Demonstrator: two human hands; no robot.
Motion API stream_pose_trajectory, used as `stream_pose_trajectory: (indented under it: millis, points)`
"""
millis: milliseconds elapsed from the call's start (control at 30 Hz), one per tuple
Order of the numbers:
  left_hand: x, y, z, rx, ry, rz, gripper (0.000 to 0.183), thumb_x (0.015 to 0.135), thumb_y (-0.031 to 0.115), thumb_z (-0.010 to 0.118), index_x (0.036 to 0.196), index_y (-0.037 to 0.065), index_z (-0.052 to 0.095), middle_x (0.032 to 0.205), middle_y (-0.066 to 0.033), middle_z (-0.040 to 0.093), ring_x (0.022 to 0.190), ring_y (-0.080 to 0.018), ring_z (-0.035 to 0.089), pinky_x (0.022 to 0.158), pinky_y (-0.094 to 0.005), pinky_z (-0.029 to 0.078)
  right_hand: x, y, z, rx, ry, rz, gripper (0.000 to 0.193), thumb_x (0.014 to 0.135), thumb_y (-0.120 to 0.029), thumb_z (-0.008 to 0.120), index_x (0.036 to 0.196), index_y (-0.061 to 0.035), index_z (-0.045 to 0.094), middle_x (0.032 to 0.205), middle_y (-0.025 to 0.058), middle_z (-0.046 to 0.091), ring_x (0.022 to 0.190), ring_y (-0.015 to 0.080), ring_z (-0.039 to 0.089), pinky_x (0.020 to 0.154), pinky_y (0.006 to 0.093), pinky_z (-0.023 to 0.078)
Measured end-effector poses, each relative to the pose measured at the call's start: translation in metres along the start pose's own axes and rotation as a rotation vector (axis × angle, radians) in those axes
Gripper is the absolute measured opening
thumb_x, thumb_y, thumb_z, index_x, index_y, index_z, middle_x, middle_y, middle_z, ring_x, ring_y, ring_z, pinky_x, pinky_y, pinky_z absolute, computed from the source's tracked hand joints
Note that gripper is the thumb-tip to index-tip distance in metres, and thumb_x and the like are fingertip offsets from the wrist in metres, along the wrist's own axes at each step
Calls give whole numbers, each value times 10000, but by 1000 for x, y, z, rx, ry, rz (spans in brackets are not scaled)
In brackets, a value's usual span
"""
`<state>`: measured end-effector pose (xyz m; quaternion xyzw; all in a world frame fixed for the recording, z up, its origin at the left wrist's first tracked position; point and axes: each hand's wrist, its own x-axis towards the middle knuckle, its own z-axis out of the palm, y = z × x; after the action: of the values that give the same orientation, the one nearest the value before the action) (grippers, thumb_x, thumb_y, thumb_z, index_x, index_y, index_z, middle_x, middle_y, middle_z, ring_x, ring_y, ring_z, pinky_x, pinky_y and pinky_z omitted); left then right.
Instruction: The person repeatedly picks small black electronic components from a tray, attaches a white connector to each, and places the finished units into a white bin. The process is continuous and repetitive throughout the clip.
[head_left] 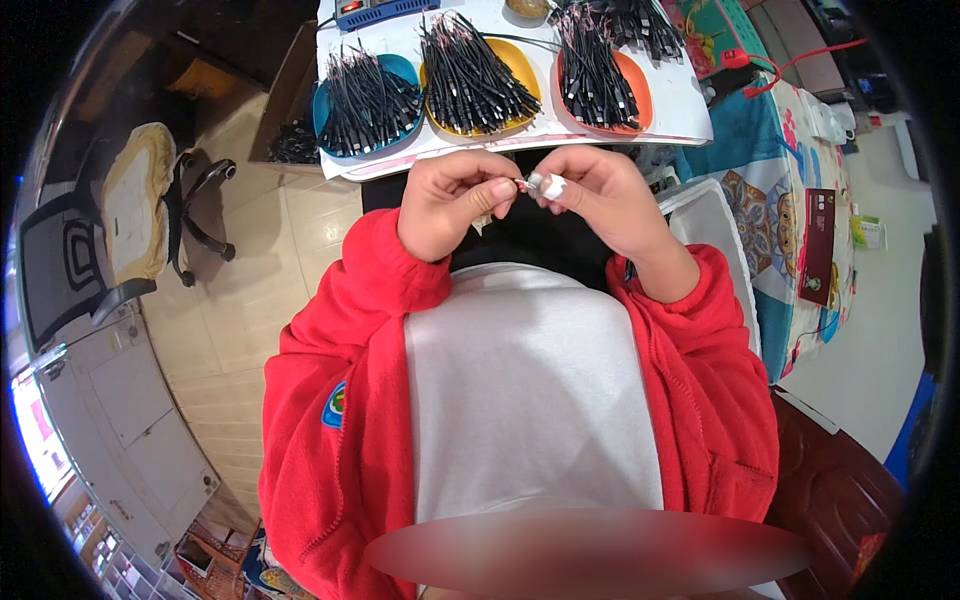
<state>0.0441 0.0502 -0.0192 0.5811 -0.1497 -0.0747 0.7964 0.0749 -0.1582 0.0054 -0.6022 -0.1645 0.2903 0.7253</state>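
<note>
In front of my chest, both hands are raised close together near the table's front edge. My left hand (460, 198) is closed, thumb and index finger pinching thin red and white wire ends (521, 185). Facing it, my right hand (606, 200) is closed in a pinch at the same spot. A white wrap (553, 187) is on one of its fingertips. Whatever sits between the right fingertips is small and mostly hidden. Just beyond the hands are bundles of short black cables with plugs, lying in a blue dish (322, 112), a yellow dish (530, 72) and an orange dish (643, 88).
The white table (690, 115) also bears a blue device (385, 12) and more black cables (635, 25). A white bin (715, 215) stands at my right, beside a table with a patterned cloth (765, 160). An office chair (70, 240) is on the left.
</note>
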Motion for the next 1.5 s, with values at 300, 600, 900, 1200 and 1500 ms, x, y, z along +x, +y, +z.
stream_pose_trajectory:
  millis: [300, 600, 900, 1200, 1500]
  points:
    - [1, -9, 8, -724, -148, -253, 138, 903, 63, 581, 1002, -28, 611, 730, -80, 579, 572, -76, 453, 472, -192, 284, 5, -12, 10, -810, 157, -870, 187, 702, 36, 675, 874, 1, 612, 821, 101, 609, 706, 237, 576, 642, 293, 469]
    - [-5, 14, 10, -59, -22, -80, 152, 885, 42, 610, 999, -51, 649, 782, -62, 615, 662, -91, 547, 573, -205, 435, -3, 9, 17, -167, 87, -524, 120, 870, -30, 600, 969, 26, 559, 934, 60, 528, 832, 106, 514, 733, 226, 429]
    - [4, 27, 11, 62, -104, -80, 134, 869, 13, 625, 978, -52, 668, 830, -75, 662, 656, -91, 558, 599, -207, 455, -9, -14, 9, -770, 190, -778, 158, 765, 32, 642, 913, 0, 597, 871, 105, 594, 772, 228, 585, 675, 295, 476]
    - [60, 69, 6, 495, -71, 77, 122, 892, 37, 579, 933, -55, 649, 744, -54, 636, 680, -84, 579, 634, -220, 473, -9, 13, -21, -228, 407, -578, 283, 941, -176, 560, 1139, 15, 494, 972, 87, 598, 856, 136, 554, 782, 265, 447]
    - [255, 11, -56, 1506, -281, 328, 110, 808, 125, 626, 886, 62, 674, 813, -199, 648, 741, -363, 637, 663, -428, 502, -7, 59, -59, -441, 491, -288, 146, 852, -40, 566, 991, 0, 590, 712, 52, 588, 606, 93, 529, 571, 236, 432]
